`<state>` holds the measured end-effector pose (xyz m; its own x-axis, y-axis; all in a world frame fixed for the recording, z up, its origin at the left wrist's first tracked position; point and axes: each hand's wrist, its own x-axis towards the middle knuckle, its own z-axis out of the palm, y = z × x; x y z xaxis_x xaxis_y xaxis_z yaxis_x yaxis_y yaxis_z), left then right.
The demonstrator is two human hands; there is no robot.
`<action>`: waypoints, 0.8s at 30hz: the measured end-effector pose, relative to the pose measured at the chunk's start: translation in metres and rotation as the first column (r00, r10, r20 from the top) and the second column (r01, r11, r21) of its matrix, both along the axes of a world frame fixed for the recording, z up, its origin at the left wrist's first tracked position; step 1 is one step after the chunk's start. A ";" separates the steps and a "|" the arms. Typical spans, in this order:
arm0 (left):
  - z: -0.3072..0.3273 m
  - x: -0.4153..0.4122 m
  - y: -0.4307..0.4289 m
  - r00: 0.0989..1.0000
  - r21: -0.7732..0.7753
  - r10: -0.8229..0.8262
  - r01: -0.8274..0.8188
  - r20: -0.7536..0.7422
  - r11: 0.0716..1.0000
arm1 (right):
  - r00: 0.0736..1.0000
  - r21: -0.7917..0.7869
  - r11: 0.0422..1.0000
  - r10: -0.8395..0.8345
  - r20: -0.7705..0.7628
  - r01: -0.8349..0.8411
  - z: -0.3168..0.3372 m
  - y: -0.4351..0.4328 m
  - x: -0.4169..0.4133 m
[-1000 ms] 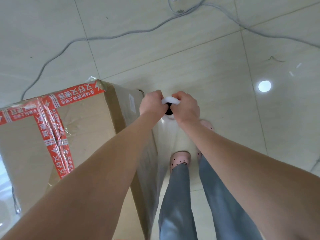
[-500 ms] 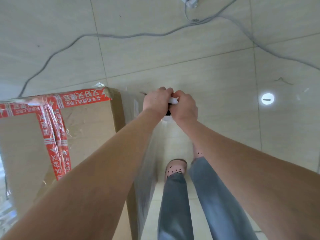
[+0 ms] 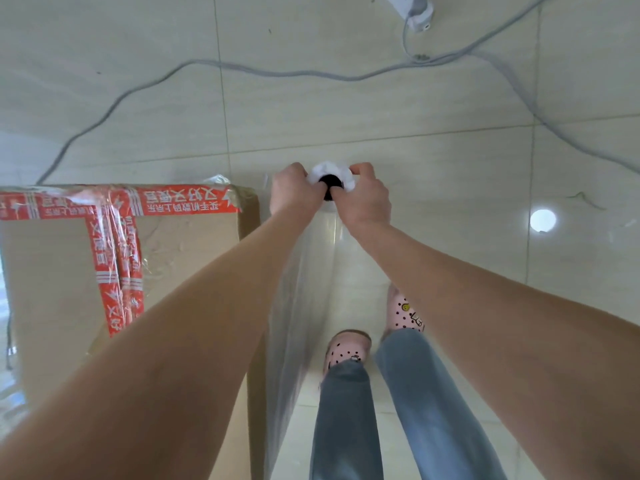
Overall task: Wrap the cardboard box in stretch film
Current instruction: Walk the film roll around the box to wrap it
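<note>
Film roll — beside taped cardboard box

Upside-down white characters "又好又便宜" on the red tape across the cardboard box

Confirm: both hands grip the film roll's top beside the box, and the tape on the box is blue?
No: the head view shows the tape is red, not blue. The left hand and right hand do grip the film roll top beside the box.
</note>
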<state>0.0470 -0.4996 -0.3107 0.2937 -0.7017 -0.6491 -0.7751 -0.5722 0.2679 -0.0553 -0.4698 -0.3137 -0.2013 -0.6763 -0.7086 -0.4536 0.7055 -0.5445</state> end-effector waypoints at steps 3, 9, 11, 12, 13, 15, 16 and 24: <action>0.001 0.005 -0.007 0.992 0.044 -0.080 0.076 0.095 0.996 | 0.993 0.025 0.998 -0.061 0.099 0.059 0.002 -0.012 0.006; 0.004 0.005 -0.015 0.974 0.114 -0.159 0.142 0.162 0.983 | 0.966 0.088 0.983 -0.177 0.187 0.163 0.007 -0.014 0.011; 0.005 0.003 -0.016 0.973 0.119 -0.165 0.146 0.160 0.982 | 0.964 0.100 0.980 -0.187 0.188 0.170 0.007 -0.016 0.011; 0.005 0.003 -0.017 0.973 0.128 -0.170 0.150 0.159 0.980 | 0.964 0.103 0.980 -0.189 0.188 0.172 0.007 -0.017 0.011; 0.006 0.003 -0.019 0.970 0.140 -0.182 0.160 0.159 0.977 | 0.964 0.107 0.979 -0.190 0.187 0.172 0.007 -0.018 0.012; 0.006 0.004 -0.022 0.961 0.179 -0.230 0.203 0.151 0.963 | 0.965 0.111 0.980 -0.186 0.187 0.168 0.008 -0.018 0.013; 0.007 0.004 -0.023 0.954 0.201 -0.262 0.231 0.145 0.952 | 0.966 0.111 0.980 -0.184 0.182 0.166 0.008 -0.017 0.014; 0.007 0.004 -0.045 0.793 0.203 -0.603 0.578 0.090 0.790 | 0.972 0.199 0.963 -0.207 0.115 0.182 0.011 -0.031 0.016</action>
<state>0.0513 -0.5448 -0.3039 -0.0470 -0.6609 -0.7490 -0.9971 -0.0143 0.0752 -0.0394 -0.5012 -0.3030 -0.2106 -0.4873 -0.8474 -0.2298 0.8673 -0.4416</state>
